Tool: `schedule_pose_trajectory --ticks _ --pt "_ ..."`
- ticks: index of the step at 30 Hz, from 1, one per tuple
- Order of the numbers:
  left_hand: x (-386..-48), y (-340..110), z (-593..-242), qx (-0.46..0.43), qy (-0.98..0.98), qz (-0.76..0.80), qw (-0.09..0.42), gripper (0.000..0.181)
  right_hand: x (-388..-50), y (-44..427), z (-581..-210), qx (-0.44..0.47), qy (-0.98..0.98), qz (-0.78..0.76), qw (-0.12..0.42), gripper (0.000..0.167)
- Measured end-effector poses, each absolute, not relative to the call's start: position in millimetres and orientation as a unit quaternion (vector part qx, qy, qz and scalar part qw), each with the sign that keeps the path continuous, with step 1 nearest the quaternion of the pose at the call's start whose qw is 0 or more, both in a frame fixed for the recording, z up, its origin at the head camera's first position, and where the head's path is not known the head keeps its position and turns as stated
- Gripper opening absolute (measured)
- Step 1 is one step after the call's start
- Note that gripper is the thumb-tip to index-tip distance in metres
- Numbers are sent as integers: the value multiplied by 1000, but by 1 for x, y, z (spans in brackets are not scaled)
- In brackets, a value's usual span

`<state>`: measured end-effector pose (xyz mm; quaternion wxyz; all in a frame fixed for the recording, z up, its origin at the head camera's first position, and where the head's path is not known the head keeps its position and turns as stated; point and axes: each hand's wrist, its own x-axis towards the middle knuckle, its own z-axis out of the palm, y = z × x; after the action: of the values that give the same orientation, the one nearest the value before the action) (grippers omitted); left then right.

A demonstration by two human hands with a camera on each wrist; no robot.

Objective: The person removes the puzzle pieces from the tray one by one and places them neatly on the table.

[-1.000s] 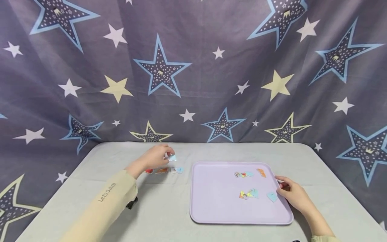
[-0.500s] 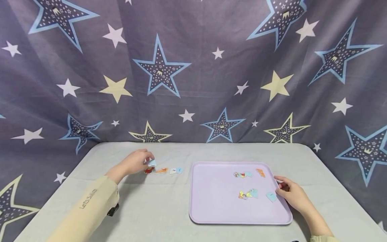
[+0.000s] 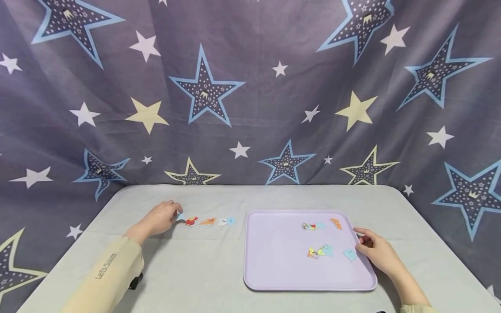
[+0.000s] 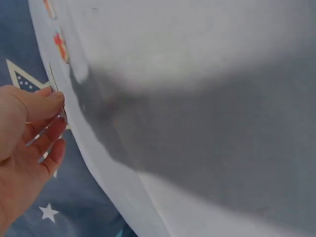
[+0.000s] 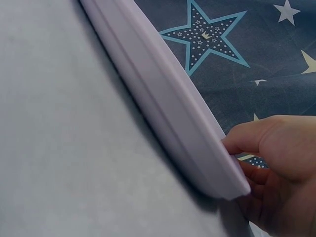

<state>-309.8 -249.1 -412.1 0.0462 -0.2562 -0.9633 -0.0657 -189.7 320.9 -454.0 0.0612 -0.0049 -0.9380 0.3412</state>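
The left hand (image 3: 161,217) pinches a small light blue piece (image 3: 180,216) at the left end of a row on the cloth; in the left wrist view the piece (image 4: 52,79) is edge-on between thumb and fingers. To its right lie a red piece (image 3: 191,221), an orange piece (image 3: 207,222) and a white and blue piece (image 3: 227,221). The right hand (image 3: 381,252) holds the right rim of the lilac tray (image 3: 282,261), thumb and fingers on its edge, as the right wrist view of the tray (image 5: 163,94) also shows.
On the tray lie two joined colourful figures (image 3: 313,226) (image 3: 320,251), an orange piece (image 3: 336,223) and a light blue piece (image 3: 350,254). A star-patterned curtain (image 3: 250,108) hangs behind the table (image 3: 203,269).
The left hand has moved left with the light blue piece, from above the white and blue piece to beside the red one. The right hand has stayed at the tray's edge.
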Motion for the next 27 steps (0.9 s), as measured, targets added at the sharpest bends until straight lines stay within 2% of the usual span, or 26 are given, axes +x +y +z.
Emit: schedule_pose_trajectory --ticks 9,14,22,27 --pt "-307 -252 -419 -226 -973 -40 -12 18 -189 320 -458 -12 -938 342 51 43" --pt "-305 -255 -423 -233 -972 -36 -7 22 -188 318 -458 -11 -937 345 51 43" --pt "-307 -252 -422 -239 -970 -23 28 29 -189 318 -452 -12 -938 342 53 43" --pt "-306 -249 -424 -228 -973 -13 26 29 -189 319 -453 -16 -940 337 51 43"
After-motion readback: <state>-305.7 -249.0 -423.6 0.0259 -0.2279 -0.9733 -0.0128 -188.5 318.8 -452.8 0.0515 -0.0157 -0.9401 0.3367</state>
